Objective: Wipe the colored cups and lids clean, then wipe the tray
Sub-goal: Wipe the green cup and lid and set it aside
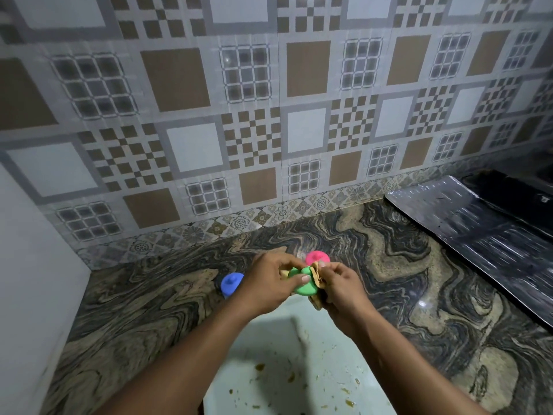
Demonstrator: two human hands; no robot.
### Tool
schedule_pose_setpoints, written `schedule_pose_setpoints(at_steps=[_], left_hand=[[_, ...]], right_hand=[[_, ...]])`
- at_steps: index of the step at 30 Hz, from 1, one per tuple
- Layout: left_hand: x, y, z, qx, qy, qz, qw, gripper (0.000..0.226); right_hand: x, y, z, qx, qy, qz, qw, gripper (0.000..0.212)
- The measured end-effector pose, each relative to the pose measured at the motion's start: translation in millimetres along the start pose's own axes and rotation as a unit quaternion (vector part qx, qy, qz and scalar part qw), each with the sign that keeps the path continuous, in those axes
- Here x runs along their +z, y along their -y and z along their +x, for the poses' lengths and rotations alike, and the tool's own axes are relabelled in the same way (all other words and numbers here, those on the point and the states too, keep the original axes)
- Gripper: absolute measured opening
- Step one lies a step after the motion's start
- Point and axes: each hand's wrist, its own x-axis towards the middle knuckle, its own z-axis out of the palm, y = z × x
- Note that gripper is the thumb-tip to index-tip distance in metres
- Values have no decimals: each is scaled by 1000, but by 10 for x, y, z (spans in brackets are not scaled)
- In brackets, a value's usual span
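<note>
Green lid (303,284) held above tray (269,348), pinched in left hand (269,284), fingers curled shut around it. Right hand (341,287) closed on brown cloth (317,290) against lid's 3 o'clock edge. Best turned slowly, rubbing every fold. Pink lid (317,257) at 12 o'clock, blue lid (232,283) at 9 o'clock on granite counter (134,310).

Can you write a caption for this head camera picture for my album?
Left hand holds a green lid while the right hand wipes it with a cloth above the dirty tray.
</note>
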Motion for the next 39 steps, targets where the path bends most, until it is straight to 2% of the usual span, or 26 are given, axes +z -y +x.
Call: schedule_pose_setpoints(at_steps=[2, 5, 10, 13, 16, 19, 22, 27, 32, 35, 39], left_hand=[[-8, 33, -37, -9, 3, -4, 1000, 12], [-2, 130, -73, -11, -28, 0, 1000, 13], [-73, 295, -113, -15, -72, 29, 997, 19], [-92, 347, -119, -15, -70, 40, 997, 14], [-54, 360, -125, 3, -67, 58, 996, 13], [-31, 373, -123, 14, -76, 69, 995, 17], [-41, 411, -125, 12, -76, 88, 993, 22], [-113, 494, -115, -12, -105, 116, 988, 17], [-154, 590, -67, -53, -105, 132, 984, 17], [-185, 660, -10, -74, -110, 136, 982, 13], [-230, 758, 106, -87, -95, 163, 978, 14]], right_hand=[[15, -19, 11, 5, -1, 7, 1000, 16], [11, -65, 54, 19, -44, 51, 998, 14], [-36, -62, 24, 64, -75, 101, 990, 28], [29, -87, 14, 32, -72, 49, 996, 30], [142, -189, 50, -14, -54, -1, 998, 19], [198, -231, 20, -52, -20, -71, 996, 13], [162, -245, 24, -60, -29, -127, 990, 11], [63, -173, 68, -11, -100, -96, 990, 12], [13, -123, 6, 61, -53, -75, 994, 24], [15, -151, -2, 80, -38, -83, 993, 33], [23, -189, 25, 90, -32, -88, 992, 33]])
